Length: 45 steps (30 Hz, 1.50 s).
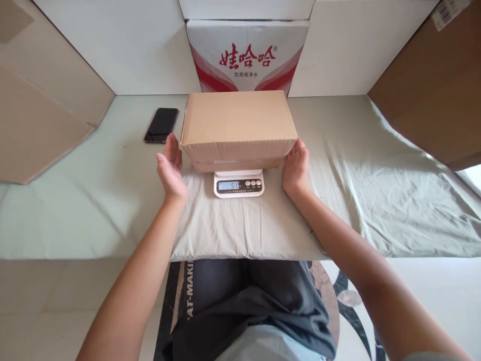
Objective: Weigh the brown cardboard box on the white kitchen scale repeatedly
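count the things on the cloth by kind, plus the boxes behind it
cardboard box on the scale: 1
kitchen scale: 1
phone: 1
printed carton at the back: 1
large brown cartons, one at left, one at right: 2
total: 6

The cardboard box (239, 125) covers nearly all of the scale (239, 183); only its front strip with display and buttons peeks out, digits too small to read surely. The right hand (296, 168) has its fingertips tucked out of sight at the box's side. Behind, the printed carton (246, 57) is hidden below by the box. Brown cardboard sheets (432, 85) at upper left and upper right run off the frame. Both forearms leave at the bottom edge.
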Each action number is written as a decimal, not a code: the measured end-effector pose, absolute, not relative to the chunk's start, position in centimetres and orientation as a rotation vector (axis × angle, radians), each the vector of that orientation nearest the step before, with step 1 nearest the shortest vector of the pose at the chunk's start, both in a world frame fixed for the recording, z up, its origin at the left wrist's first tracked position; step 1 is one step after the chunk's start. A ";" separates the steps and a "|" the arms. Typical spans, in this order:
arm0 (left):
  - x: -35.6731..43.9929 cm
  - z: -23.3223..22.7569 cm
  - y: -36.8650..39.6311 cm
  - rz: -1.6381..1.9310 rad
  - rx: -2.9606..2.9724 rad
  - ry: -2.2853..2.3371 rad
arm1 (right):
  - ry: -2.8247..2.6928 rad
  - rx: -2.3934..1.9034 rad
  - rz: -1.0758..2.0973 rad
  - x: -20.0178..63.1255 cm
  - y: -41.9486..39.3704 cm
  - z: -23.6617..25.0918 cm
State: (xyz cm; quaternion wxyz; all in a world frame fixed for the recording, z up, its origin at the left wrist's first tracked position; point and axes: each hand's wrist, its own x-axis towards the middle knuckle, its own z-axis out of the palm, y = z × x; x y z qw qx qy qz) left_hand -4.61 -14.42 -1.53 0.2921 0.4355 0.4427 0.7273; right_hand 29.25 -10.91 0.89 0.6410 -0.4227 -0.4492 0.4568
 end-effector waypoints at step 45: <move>-0.7 2.3 -17.5 1.853 1.334 1.052 | -1.227 -0.762 1.133 28.0 -13.9 4.8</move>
